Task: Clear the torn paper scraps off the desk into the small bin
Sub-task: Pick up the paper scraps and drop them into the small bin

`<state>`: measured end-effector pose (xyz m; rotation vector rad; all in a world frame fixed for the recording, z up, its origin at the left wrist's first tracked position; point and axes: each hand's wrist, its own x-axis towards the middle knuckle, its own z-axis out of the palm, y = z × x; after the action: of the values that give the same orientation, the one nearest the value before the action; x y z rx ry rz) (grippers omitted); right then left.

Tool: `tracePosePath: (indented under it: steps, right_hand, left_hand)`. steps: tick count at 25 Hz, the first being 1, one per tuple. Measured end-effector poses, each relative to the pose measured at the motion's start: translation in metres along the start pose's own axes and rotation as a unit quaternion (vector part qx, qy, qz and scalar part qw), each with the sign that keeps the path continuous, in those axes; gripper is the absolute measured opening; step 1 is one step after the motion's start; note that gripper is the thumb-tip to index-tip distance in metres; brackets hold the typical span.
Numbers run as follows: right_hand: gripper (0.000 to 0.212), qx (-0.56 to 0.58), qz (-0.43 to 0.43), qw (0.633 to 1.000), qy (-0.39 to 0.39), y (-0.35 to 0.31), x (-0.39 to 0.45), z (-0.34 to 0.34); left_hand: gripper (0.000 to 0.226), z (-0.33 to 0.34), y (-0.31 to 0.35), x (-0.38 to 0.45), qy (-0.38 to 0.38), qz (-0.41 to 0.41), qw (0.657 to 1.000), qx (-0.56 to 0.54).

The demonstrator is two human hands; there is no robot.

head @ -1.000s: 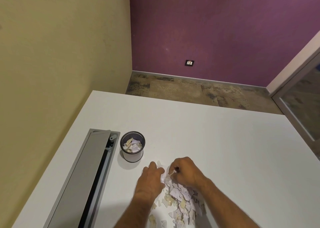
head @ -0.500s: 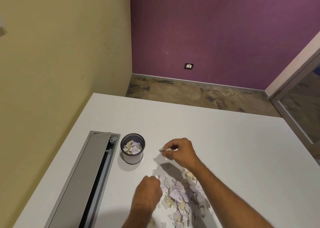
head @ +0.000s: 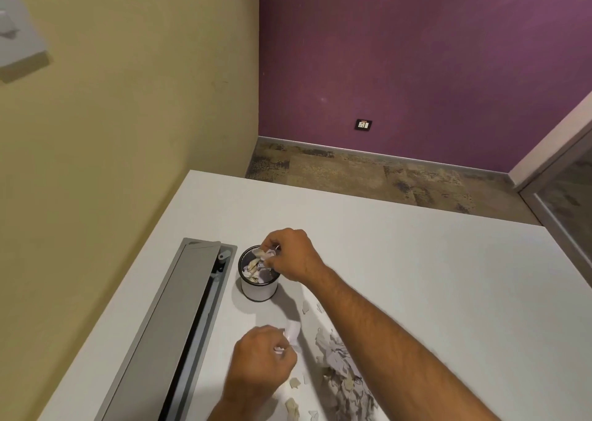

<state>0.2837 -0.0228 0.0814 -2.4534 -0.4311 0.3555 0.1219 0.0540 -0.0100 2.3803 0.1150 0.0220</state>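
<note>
A small round bin [head: 259, 289] with a dark rim and white wall stands on the white desk [head: 416, 276], partly filled with scraps. My right hand [head: 290, 254] is over its mouth, fingers pinched on paper scraps [head: 267, 255] at the rim. My left hand [head: 261, 361] rests on the desk nearer me, closed on a white scrap [head: 292, 332] that sticks out past the fingers. A heap of torn paper scraps [head: 342, 372] in white and beige lies to the right of the left hand, partly hidden under my right forearm.
A long grey cable tray [head: 166, 331] with an open flap is set into the desk just left of the bin. Loose scraps [head: 293, 408] lie near the front edge. The desk's far edge meets a patterned floor and a purple wall.
My right hand has carried its scraps left from above the pile to the bin's mouth. My left hand has closed on a scrap and shifted slightly left.
</note>
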Motion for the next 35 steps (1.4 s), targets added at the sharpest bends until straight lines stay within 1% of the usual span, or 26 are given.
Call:
tracePosePath:
  steps: [3, 6, 7, 9, 11, 13, 16, 18, 20, 22, 23, 24, 26, 29, 31, 33, 35]
  right_hand:
    - [0.036, -0.019, -0.003, 0.999, -0.03, 0.002, 0.001, 0.002]
    - [0.034, 0.005, 0.003, 1.0, 0.008, 0.012, -0.004, 0.001]
    - [0.034, 0.025, 0.008, 0.999, 0.028, 0.018, -0.007, -0.001]
    - [0.037, 0.059, 0.025, 0.996, 0.069, 0.03, -0.015, -0.005]
    - [0.037, 0.075, 0.045, 0.992, 0.089, 0.045, -0.023, -0.008]
    - [0.037, 0.078, 0.067, 0.991, 0.09, 0.061, -0.031, -0.012]
    - [0.034, 0.059, 0.1, 0.99, 0.075, 0.088, -0.044, -0.017]
    - [0.031, 0.036, 0.116, 0.99, 0.066, 0.108, -0.053, -0.021]
    - [0.027, 0.013, 0.142, 0.988, 0.065, 0.128, -0.063, -0.025]
    - [0.025, -0.01, 0.173, 0.983, 0.059, 0.147, -0.075, -0.029]
    - [0.023, -0.019, 0.188, 0.981, 0.048, 0.157, -0.081, -0.03]
    - [0.023, -0.029, 0.201, 0.979, 0.032, 0.165, -0.086, -0.029]
    - [0.022, -0.057, 0.217, 0.975, -0.008, 0.176, -0.094, -0.026]
    - [0.031, -0.063, 0.251, 0.964, -0.055, 0.181, -0.101, -0.02]
    - [0.039, -0.064, 0.251, 0.964, -0.064, 0.179, -0.102, -0.015]
    - [0.039, -0.063, 0.24, 0.967, -0.063, 0.176, -0.102, -0.009]
    - [0.03, -0.07, 0.229, 0.969, -0.054, 0.171, -0.102, -0.003]
  left_hand:
    - [0.009, -0.046, 0.016, 0.018, 0.065, -0.008, 0.998, -0.01]
    - [0.012, -0.078, 0.023, 0.049, 0.131, -0.008, 0.991, 0.003]
    - [0.013, -0.085, 0.023, 0.061, 0.135, -0.012, 0.991, 0.015]
    - [0.011, -0.094, 0.025, 0.085, 0.097, -0.04, 0.993, 0.058]
    - [0.008, -0.096, 0.025, 0.105, 0.049, -0.048, 0.989, 0.127]
    - [0.007, -0.094, 0.022, 0.12, 0.001, -0.053, 0.985, 0.167]
    - [0.009, -0.086, 0.017, 0.129, -0.043, -0.059, 0.983, 0.168]
    - [0.017, -0.082, 0.02, 0.13, -0.047, -0.048, 0.982, 0.177]
    - [0.023, -0.078, 0.028, 0.126, -0.026, -0.012, 0.979, 0.2]
    - [0.021, -0.071, 0.035, 0.115, 0.01, 0.054, 0.984, 0.171]
    - [0.019, -0.064, 0.039, 0.105, 0.008, 0.09, 0.987, 0.136]
    - [0.021, -0.055, 0.042, 0.095, -0.018, 0.118, 0.987, 0.105]
    - [0.03, -0.034, 0.047, 0.073, -0.113, 0.142, 0.98, 0.082]
    - [0.054, 0.005, 0.045, 0.051, -0.242, 0.128, 0.956, 0.105]
    - [0.069, 0.026, 0.043, 0.041, -0.302, 0.111, 0.938, 0.129]
    - [0.071, 0.041, 0.042, 0.032, -0.311, 0.091, 0.935, 0.144]
    - [0.063, 0.051, 0.042, 0.024, -0.29, 0.073, 0.942, 0.149]
